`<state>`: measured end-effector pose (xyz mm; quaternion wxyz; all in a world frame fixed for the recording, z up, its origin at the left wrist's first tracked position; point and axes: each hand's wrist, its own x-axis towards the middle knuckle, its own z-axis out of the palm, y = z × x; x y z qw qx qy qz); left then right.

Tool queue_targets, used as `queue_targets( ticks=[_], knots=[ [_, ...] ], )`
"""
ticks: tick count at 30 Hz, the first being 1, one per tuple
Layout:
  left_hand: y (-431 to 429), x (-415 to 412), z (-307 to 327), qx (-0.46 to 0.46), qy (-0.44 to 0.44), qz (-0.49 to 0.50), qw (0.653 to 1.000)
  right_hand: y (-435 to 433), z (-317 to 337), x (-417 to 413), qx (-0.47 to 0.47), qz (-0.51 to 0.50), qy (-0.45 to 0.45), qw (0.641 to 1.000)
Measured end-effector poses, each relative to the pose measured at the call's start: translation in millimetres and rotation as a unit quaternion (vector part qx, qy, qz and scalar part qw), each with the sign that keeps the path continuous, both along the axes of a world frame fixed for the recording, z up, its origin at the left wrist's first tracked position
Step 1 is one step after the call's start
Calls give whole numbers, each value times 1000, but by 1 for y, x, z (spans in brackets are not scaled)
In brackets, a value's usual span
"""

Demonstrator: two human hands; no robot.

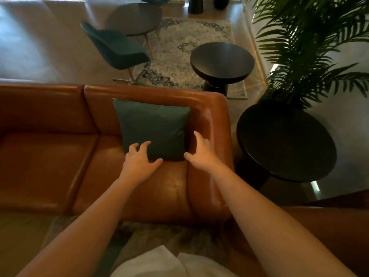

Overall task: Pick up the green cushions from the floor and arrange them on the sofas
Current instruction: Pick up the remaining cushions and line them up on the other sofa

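Green cushion stands propped against the backrest at the right end of the brown leather sofa, just beside the right armrest, its bottom edge on the seat. The left hand rests on the cushion's near left corner with fingers spread and loosely bent, its grip open, thumb along the bottom edge. The right hand sits between the cushion and the armrest, its grip also open, fingers straight, thumb at the near right corner. Right of the sofa stands a round black counter, with a palm plant beyond it. Farther off are a smaller round black counter, a patterned rug and a teal chair.
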<state>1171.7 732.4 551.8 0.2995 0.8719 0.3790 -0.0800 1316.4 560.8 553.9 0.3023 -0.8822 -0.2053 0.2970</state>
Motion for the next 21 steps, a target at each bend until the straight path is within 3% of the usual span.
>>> queue_targets(
  ticks=[10,21],
  knots=[
    [-8,-128,5,27,11,24,999,-10,2,-109,8,23,20,999],
    [-8,-346,2,24,-5,-5,1000,-11,-7,-316,-6,16,10,1000]
  ],
)
